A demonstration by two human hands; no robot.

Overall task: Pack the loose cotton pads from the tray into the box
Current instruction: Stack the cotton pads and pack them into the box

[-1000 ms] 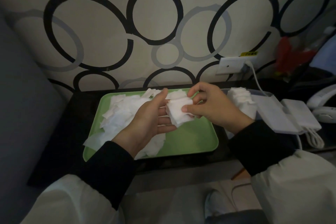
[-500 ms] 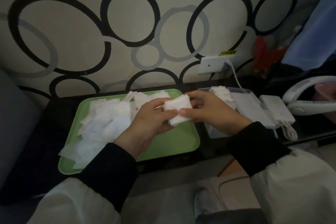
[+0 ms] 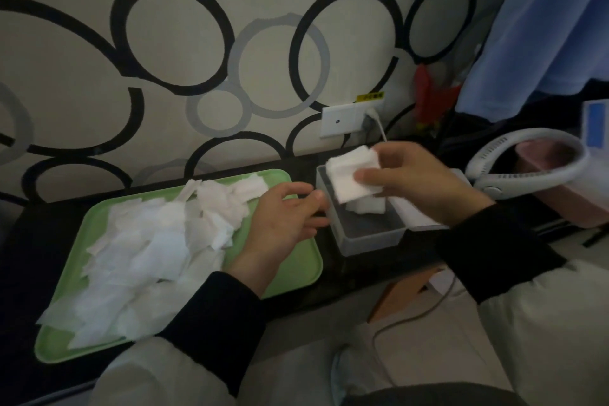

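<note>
The right hand [image 3: 418,181] pinches a small stack of white cotton pads [image 3: 352,175], with the thumb on the near face and the fingers curled behind it. The stack is tilted and hangs in the air.

Directly under the grip stands the clear plastic box [image 3: 369,242], open at the top. A few pads in the box [image 3: 364,206] sit just below the pinched stack, towards the box's far end. The nearer part of the box shows only its dark floor. What looks like the box's white lid [image 3: 423,212] lies folded open, under the right wrist.

To the left of the grip, the left hand [image 3: 283,217] hovers with its fingers loosely spread and holds nothing. Its fingertips are just beside the box's left wall, and its palm is over the right end of the green tray [image 3: 298,262].

Farther left of the grip, a loose heap of cotton pads [image 3: 155,241] covers most of the tray, and some spill over its near left rim. Tray and box stand side by side on a dark shelf [image 3: 23,241] against the ring-patterned wall.

Behind the grip, a white wall socket [image 3: 339,120] has a white cable [image 3: 380,130] plugged in. The yellow sticker [image 3: 370,96] above it carries dark writing too small to read. To the right of the grip lies a white neck fan [image 3: 527,163].
</note>
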